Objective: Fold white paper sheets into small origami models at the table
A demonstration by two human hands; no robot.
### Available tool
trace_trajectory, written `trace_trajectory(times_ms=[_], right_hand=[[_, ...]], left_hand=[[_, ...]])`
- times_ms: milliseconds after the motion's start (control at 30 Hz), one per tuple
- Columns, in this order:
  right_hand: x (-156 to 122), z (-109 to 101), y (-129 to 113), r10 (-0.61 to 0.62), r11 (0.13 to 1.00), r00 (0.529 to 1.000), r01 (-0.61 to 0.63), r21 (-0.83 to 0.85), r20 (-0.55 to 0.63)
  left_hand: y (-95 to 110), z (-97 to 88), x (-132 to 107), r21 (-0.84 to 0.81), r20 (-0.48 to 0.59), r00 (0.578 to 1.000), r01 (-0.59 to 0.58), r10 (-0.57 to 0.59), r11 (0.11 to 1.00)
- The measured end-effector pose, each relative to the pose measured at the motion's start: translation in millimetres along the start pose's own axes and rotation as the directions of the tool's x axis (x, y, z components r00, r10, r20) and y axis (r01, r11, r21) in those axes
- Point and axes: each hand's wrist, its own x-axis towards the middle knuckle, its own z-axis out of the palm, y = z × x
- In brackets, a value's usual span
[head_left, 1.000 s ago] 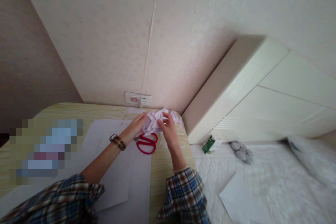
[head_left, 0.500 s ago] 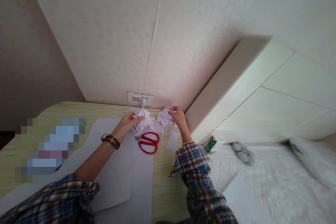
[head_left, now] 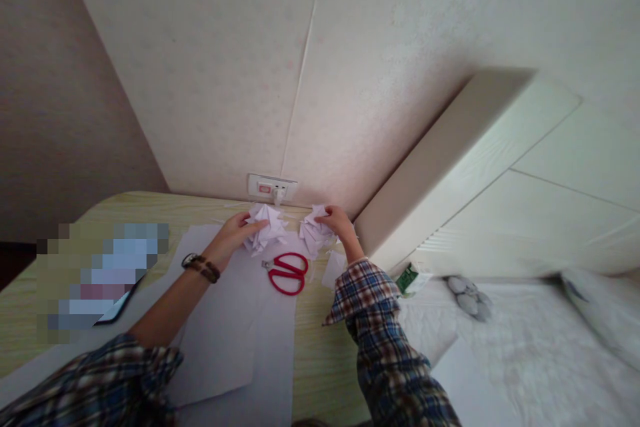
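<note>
My left hand (head_left: 231, 238) rests on a cluster of folded white paper shapes (head_left: 267, 228) at the back of the wooden table (head_left: 320, 347). My right hand (head_left: 341, 225) grips a second cluster of folded white paper (head_left: 314, 235) a little to the right, near the table's far right corner. The two clusters sit apart. Red-handled scissors (head_left: 286, 272) lie on the table just in front of both hands. A wristwatch (head_left: 200, 267) is on my left wrist. Both sleeves are plaid.
Large white paper sheets (head_left: 230, 340) cover the table's middle. A wall socket (head_left: 273, 185) sits behind the paper clusters. A white headboard (head_left: 450, 167) and bed (head_left: 525, 360) lie to the right, with a green-and-white box (head_left: 411, 277) and a grey soft item (head_left: 467, 295). A small paper scrap (head_left: 333, 268) lies near my right sleeve.
The single pile of folded paper has been split in two. My right hand carried its part to the right and my left hand moved its part left and back toward the socket.
</note>
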Motion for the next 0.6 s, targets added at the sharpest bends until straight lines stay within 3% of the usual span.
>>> trace_trajectory(times_ms=[200,467,600], right_hand=[[-10,-18,-7,-0.123,0.961,0.992,0.115,0.252,0.017],[-41,-41,-22,-0.279,0.759,0.946,0.324,0.565,-0.167],[-57,-36,-29,-0.299,0.703,0.943,0.321,0.635,-0.145]], left_hand=[[-5,-3.6,4,0.019,0.026,0.999,-0.025,0.025,1.000],[-6,0.2,4,0.055,-0.015,0.997,-0.079,0.080,0.995],[-5,4.1,3,0.059,0.005,0.995,-0.095,0.095,0.994]])
